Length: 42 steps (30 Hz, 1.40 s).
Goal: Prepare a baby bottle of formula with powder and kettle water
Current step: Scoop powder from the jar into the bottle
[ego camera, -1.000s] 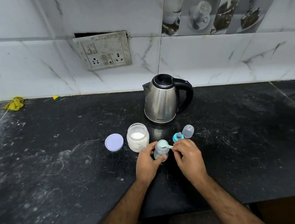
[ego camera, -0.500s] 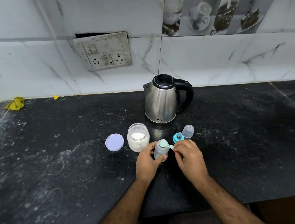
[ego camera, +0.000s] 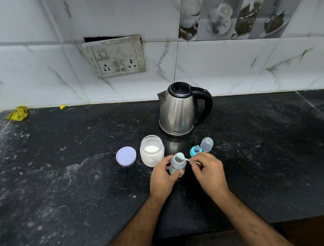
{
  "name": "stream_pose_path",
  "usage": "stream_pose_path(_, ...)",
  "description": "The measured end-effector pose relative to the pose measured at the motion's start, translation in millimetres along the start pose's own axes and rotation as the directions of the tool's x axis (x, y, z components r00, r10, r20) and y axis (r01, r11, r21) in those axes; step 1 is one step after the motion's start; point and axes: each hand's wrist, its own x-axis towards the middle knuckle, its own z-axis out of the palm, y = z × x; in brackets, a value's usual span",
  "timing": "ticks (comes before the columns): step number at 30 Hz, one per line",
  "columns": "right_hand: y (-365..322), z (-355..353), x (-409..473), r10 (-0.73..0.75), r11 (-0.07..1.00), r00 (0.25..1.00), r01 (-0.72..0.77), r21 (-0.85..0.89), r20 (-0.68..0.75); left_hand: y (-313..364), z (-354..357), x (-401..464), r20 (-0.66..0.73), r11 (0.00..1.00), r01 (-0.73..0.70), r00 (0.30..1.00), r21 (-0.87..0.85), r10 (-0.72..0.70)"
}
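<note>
My left hand (ego camera: 162,178) grips the small clear baby bottle (ego camera: 177,163), which stands open on the black counter. My right hand (ego camera: 208,169) pinches the handle of a pale scoop (ego camera: 181,157) whose bowl sits tilted over the bottle's mouth. Just left of the bottle is the open jar of white powder (ego camera: 152,152), with its lilac lid (ego camera: 126,156) lying flat beside it. The blue teat ring (ego camera: 195,151) and the clear cap (ego camera: 206,144) rest behind my right hand. Farther back stands the steel kettle (ego camera: 177,112), lid shut, handle to the right.
The black counter (ego camera: 64,179) is dusted with white powder streaks. A yellow cloth (ego camera: 18,113) lies at the far left by the wall, a small yellow scrap (ego camera: 63,107) near it. A socket panel (ego camera: 116,57) is on the tiled wall. The counter's front edge runs just below my forearms.
The scoop's bowl has turned over the bottle mouth, which now shows dark beside it. Both hands stay where they were.
</note>
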Motion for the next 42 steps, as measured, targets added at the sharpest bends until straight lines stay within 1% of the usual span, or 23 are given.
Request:
stream_pose_path(2,0,1,3,0.17,0.979,0.985,-0.166,0.114,-0.027,-1,1,1,0.004,1.0,0.005,1.0,0.005,-0.005)
stream_pose_path(4,0,0,6,0.346,0.919,0.938,-0.336,0.207,-0.012,-1,2,2,0.005,1.0,0.012,1.0,0.011,-0.012)
stream_pose_path(5,1,0,7,0.412,0.882,0.911,-0.4,0.248,0.004,-1,2,2,0.005,1.0,0.019,1.0,0.012,-0.019)
stream_pose_path(7,1,0,10,0.491,0.821,0.871,-0.473,0.319,0.028,0,2,2,0.012,0.999,0.037,0.999,0.014,-0.038)
stream_pose_path(10,0,-1,14,0.541,0.753,0.839,-0.515,0.411,0.061,-1,1,0,0.004,0.998,0.054,0.999,0.011,-0.054)
stream_pose_path(13,-3,0,21,0.553,0.695,0.827,-0.523,0.494,0.097,-4,-5,-4,-0.069,0.999,0.052,0.996,0.009,-0.051)
stream_pose_path(15,-7,2,28,0.533,0.695,0.838,-0.512,0.505,0.117,-5,-14,-7,-0.154,0.999,0.046,0.987,-0.003,-0.046)
stream_pose_path(18,-15,7,47,0.476,0.732,0.868,-0.481,0.483,0.143,-10,-30,-9,-0.278,0.999,0.029,0.96,-0.044,-0.04)
stream_pose_path(21,-26,17,70,0.413,0.795,0.897,-0.438,0.419,0.155,-15,-49,-9,-0.385,0.998,0.033,0.922,-0.051,-0.05)
stream_pose_path(24,-38,32,90,0.34,0.876,0.923,-0.381,0.294,0.182,-17,-67,-3,-0.424,0.997,0.073,0.902,-0.024,-0.076)
stream_pose_path(26,-46,41,101,0.286,0.928,0.934,-0.326,0.18,0.216,-16,-76,4,-0.393,0.995,0.101,0.915,-0.001,-0.094)
stream_pose_path(29,-56,57,111,0.231,0.972,0.925,-0.232,-0.033,0.302,-14,-83,14,-0.291,0.992,0.115,0.952,0.048,-0.096)
stream_pose_path(32,-66,73,113,0.211,0.96,0.904,-0.121,-0.251,0.371,-13,-84,21,-0.205,0.988,0.12,0.974,0.094,-0.099)
stream_pose_path(35,-74,89,113,0.18,0.922,0.898,-0.012,-0.388,0.401,-11,-83,27,-0.161,0.988,0.099,0.984,0.12,-0.079)
stream_pose_path(38,-77,102,112,0.176,0.875,0.878,0.068,-0.48,0.445,-4,-82,27,-0.15,0.994,0.038,0.988,0.103,-0.022)
stream_pose_path(42,-79,112,111,0.202,0.838,0.861,0.095,-0.537,0.467,1,-81,26,-0.151,0.997,-0.005,0.988,0.082,0.017)
